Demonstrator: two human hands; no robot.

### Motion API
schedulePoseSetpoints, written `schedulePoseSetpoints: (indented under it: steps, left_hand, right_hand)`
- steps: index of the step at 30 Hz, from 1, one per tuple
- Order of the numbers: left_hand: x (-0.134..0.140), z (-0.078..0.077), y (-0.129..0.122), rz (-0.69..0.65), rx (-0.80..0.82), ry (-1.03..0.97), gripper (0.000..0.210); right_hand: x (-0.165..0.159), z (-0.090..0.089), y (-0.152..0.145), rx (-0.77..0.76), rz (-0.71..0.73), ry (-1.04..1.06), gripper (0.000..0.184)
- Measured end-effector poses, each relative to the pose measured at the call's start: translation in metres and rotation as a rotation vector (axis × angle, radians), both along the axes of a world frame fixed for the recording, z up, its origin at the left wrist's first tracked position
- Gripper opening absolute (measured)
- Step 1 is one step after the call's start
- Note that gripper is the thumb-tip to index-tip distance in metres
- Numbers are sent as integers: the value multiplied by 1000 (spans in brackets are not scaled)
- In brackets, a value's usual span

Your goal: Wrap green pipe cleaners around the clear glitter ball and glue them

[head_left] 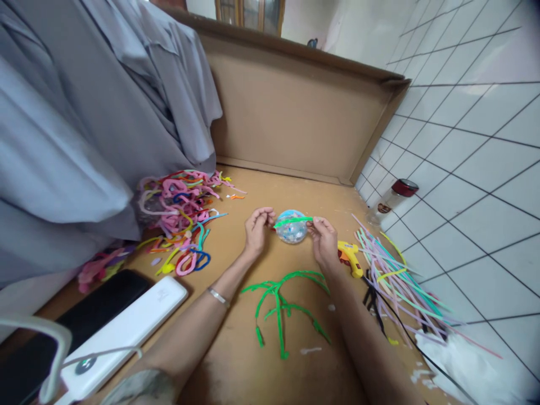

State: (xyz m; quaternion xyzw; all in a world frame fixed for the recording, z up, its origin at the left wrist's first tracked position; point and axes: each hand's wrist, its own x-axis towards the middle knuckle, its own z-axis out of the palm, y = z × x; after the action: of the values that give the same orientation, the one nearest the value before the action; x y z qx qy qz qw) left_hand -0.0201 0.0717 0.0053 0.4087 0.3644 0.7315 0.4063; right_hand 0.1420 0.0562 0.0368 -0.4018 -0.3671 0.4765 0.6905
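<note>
A short green pipe cleaner [294, 220] stretches sideways between my two hands. Its right end is pinched in the fingers of my right hand [324, 239]. At the left end, the closed fingertips of my left hand [257, 229] come right up to it; whether they grip it is too small to tell. Below and behind the strip stands a round clear container [292, 233] with a light-blue rim and small pale and blue bits. Nearer me, between my forearms, lies a branching green pipe-cleaner shape [278, 298] with several drooping arms.
Tangled pink and multicoloured pipe cleaners [179, 205] pile up at left, beside a white power bank [126, 332] and a black phone-like slab [113, 298]. A yellow glue gun [349, 256], loose straight pipe cleaners [392, 281] and a glass bottle [392, 199] line the right, by the tiled wall.
</note>
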Motion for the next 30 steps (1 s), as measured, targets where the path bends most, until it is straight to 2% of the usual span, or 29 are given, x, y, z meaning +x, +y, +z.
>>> schedulePoseSetpoints:
  steps: [3, 7, 10, 19, 24, 30]
  left_hand:
    - [2, 10, -8, -102, 13, 19, 40]
    - [11, 21, -26, -190, 63, 303, 46]
    - [19, 21, -33, -288, 66, 416, 46]
    - [41, 8, -35, -580, -133, 179, 49]
    - [39, 10, -36, -632, -180, 181, 50]
    - [36, 13, -36, -678, -162, 255, 46]
  right_hand:
    - [0, 4, -3, 63, 20, -65, 25]
    - [1, 10, -7, 113, 10, -191, 22]
    - [3, 13, -7, 144, -26, -239, 22]
    - [2, 14, -5, 142, -112, -256, 29]
    - [2, 16, -3, 110, -148, -227, 30]
    - [5, 20, -5, 113, -173, -225, 28]
